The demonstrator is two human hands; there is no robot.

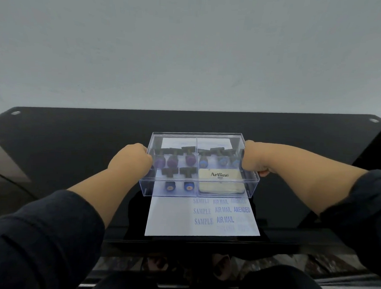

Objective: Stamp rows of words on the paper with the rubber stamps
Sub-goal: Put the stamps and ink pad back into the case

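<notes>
Rubber stamps point(173, 160) are stored in clear box point(200, 164) over paper point(170, 216) on bench point(75, 138) | box ends are clasped by left grip point(131, 159) and right grip point(254, 157), both closed.

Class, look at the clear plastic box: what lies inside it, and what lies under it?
Inside the clear box lie rubber stamps and an Artline ink pad. Under it, the paper shows stamped rows; the box covers the sheet's far part, so any print there is unclear.
</notes>
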